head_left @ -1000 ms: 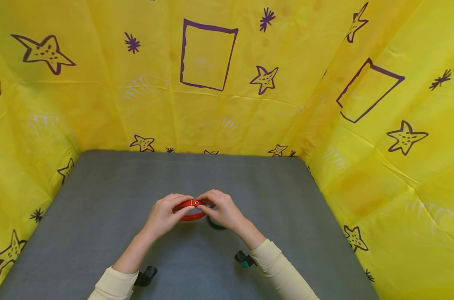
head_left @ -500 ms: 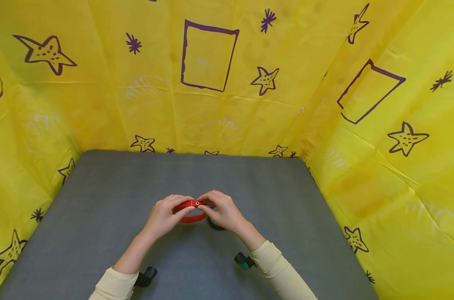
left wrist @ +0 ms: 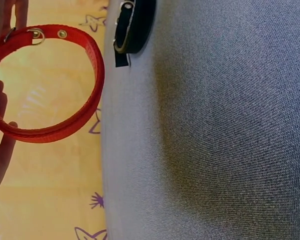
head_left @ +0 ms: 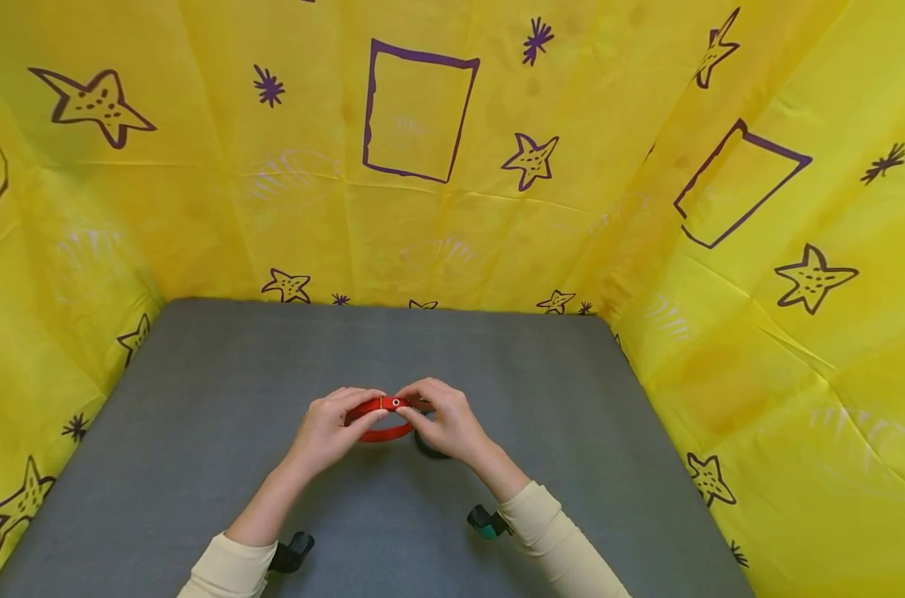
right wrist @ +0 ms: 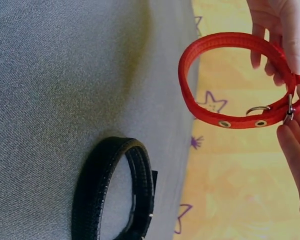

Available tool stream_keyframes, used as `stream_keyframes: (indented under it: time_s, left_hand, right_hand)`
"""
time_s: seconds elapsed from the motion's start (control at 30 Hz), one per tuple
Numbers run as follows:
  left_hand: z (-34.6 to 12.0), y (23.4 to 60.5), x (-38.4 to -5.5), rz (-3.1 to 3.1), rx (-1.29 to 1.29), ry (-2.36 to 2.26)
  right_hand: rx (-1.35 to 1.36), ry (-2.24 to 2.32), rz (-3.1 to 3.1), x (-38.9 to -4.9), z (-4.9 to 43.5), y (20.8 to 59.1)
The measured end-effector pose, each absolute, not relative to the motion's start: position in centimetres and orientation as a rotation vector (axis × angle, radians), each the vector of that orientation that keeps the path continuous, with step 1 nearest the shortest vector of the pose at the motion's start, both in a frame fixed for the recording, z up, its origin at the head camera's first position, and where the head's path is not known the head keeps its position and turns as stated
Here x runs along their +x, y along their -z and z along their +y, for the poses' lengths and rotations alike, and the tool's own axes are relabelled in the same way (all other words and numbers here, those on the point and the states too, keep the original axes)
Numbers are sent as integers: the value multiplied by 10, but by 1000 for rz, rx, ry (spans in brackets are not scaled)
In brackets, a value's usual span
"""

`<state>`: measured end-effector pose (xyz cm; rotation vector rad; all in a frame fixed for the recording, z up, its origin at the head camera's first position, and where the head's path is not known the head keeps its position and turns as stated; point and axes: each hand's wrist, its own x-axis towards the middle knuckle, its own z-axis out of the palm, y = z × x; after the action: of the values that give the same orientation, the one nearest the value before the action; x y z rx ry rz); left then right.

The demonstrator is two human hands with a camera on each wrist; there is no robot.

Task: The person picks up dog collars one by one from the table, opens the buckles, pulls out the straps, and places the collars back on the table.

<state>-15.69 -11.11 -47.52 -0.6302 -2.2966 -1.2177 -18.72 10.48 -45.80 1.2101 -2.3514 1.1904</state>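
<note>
A red pet collar (head_left: 381, 433) is held up above the grey table as a fastened loop. My left hand (head_left: 333, 425) pinches it between thumb and fingers on one side. From the other side, my right hand (head_left: 443, 419) pinches its strap close to the buckle (right wrist: 290, 107). An eyelet (head_left: 396, 402) shows between the two sets of fingertips. A metal D-ring (right wrist: 258, 109) hangs beside the buckle in the right wrist view. Behind the right hand, partly hidden in the head view, a black collar (right wrist: 92, 190) rests on the table in a loop.
The grey table (head_left: 221, 390) spreads around the hands, bordered by yellow patterned cloth walls (head_left: 423, 224). Dark bands with camera mounts sit on both wrists, the right mount (head_left: 487, 522) having a teal part and the left mount (head_left: 294, 551) black.
The right fingertips and the eyelet have shifted slightly to the right, away from the left fingers. The left hand and the black collar look the same.
</note>
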Motion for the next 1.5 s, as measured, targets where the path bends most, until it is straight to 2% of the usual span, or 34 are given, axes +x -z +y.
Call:
stream_keyframes:
  time_s: [0.53, 0.87, 1.07, 1.3, 1.5]
  left_hand:
    - [-112, 477, -159, -2239, -646, 1245]
    - [-113, 477, -160, -2244, -612, 1250]
    - [-112, 479, -158, -2256, -625, 1223]
    - [-111, 480, -155, -2288, -617, 1147]
    - [-110, 479, -155, -2291, -639, 1069]
  right_hand:
    - [1133, -1333, -2311, -187, 103, 462]
    - [1086, -1416, -2224, -174, 96, 438]
    - [1057, -1436, -2343, -183, 101, 456]
    - [1114, -1355, -2425, -188, 106, 461]
    - [1216, -1085, -2406, -187, 105, 455]
